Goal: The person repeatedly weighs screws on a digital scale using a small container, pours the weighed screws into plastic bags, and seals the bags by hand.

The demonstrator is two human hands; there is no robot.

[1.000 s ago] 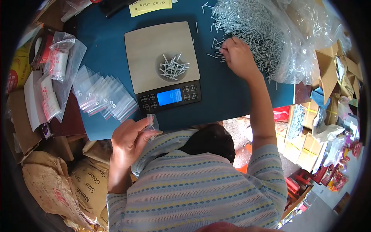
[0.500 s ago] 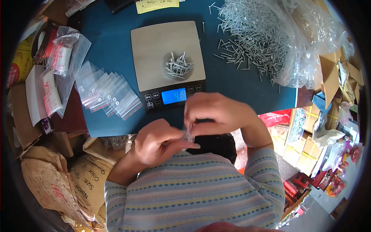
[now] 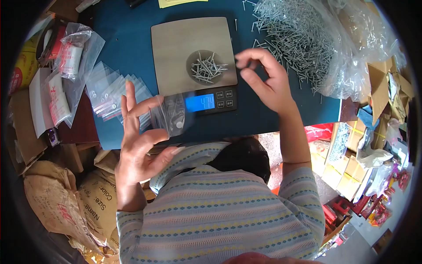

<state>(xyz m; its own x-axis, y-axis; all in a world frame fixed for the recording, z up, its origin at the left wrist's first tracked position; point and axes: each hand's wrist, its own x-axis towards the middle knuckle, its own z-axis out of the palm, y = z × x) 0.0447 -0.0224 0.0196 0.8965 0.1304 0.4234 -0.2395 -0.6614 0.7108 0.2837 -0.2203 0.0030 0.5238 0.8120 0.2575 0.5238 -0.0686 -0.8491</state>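
Observation:
My left hand (image 3: 140, 141) holds a small clear zip bag (image 3: 175, 115) by its edge, with some fingers stretched out. The bag hangs in front of the scale's lower left corner, its mouth toward the hand. My right hand (image 3: 266, 81) is raised just right of the scale, empty, with thumb and fingers apart and slightly blurred. Between the hands stands a digital scale (image 3: 173, 57) with a lit blue display (image 3: 200, 102). On its plate a small round dish (image 3: 191, 61) carries a heap of silver screws (image 3: 206, 68).
Fanned-out clear zip bags (image 3: 105, 90) lie left of the scale. At the right, a large pile of screws (image 3: 301, 48) spills from a big plastic bag (image 3: 351, 57). Wrapped white packs (image 3: 70, 64) sit at the left edge. Yellow paper (image 3: 182, 3) lies at the back.
My hands, together at the small bag before, have parted. The left moved left and forward with the bag, opening some fingers; the right moved up beside the dish, letting go of the bag.

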